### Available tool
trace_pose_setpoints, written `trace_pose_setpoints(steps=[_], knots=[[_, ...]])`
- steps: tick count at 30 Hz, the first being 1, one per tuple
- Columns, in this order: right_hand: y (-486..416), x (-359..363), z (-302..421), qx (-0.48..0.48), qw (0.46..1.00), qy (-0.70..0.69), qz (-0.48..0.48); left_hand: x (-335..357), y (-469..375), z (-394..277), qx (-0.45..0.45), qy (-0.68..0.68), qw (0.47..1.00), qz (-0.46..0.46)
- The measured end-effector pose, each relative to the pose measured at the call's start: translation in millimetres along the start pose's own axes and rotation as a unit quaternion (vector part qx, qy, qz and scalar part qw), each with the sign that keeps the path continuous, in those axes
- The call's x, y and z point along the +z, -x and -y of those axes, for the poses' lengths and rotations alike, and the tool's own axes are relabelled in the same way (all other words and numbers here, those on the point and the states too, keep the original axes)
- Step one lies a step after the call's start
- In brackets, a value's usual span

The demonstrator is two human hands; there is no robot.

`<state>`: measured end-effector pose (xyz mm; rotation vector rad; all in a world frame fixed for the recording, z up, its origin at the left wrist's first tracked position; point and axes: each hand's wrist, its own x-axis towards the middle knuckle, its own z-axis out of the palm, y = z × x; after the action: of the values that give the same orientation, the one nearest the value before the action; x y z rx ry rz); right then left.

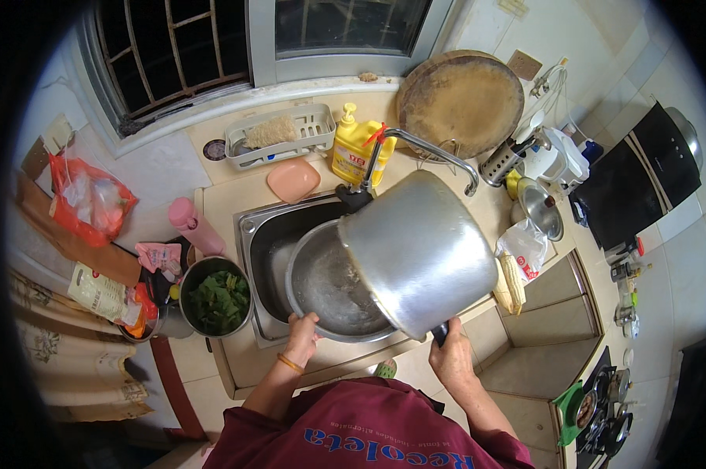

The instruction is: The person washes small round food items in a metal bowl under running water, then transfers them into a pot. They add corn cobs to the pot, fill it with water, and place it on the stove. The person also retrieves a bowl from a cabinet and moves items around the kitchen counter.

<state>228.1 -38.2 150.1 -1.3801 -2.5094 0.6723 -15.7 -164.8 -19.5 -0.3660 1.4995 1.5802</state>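
My right hand (451, 352) grips the black handle of a large metal pot (423, 252), which is tipped with its mouth over a wide metal basin (335, 281). With my left hand (303, 337) I hold the basin's near rim. The basin lies over the right part of a steel sink (265, 252), and some liquid seems to be in it. Part of the basin is hidden by the pot. Behind the pot rises a curved faucet (429, 153) with a red tie. A metal pot of leafy greens (218, 299) stands left of the sink.
Behind the sink are a pink dish (293, 180), a grey plastic basket (282, 138), a yellow pump bottle (353, 153) and a round wooden chopping board (461, 99). A pink bottle (196, 225) stands left. Corn cobs (510, 284) lie at the right counter edge. A stove (602, 410) is at far right.
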Motion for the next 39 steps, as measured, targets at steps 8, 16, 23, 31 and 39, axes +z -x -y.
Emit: trace_pose_setpoints(steps=[8,16,23,31,39], knots=[[-12.1,23.8,12.7,-0.031,0.999,-0.008,0.006,-18.0,-52.0,9.4,0.009,0.051,0.992,-0.115],[1.9,13.2,14.9,-0.007,0.992,-0.124,-0.009,-37.4,-93.7,20.1,-0.029,0.091,0.991,-0.095],[14.1,-51.2,14.3,0.231,0.748,-0.593,0.189,-28.4,-110.6,11.2,-0.079,0.145,0.981,-0.104],[-16.2,-55.6,-39.3,0.303,0.619,-0.681,0.248,-17.6,-104.1,4.8,-0.096,0.128,0.976,-0.151],[-62.4,-53.4,-82.2,0.294,0.580,-0.707,0.278,-31.5,-102.9,-4.7,-0.156,0.156,0.965,-0.139]])
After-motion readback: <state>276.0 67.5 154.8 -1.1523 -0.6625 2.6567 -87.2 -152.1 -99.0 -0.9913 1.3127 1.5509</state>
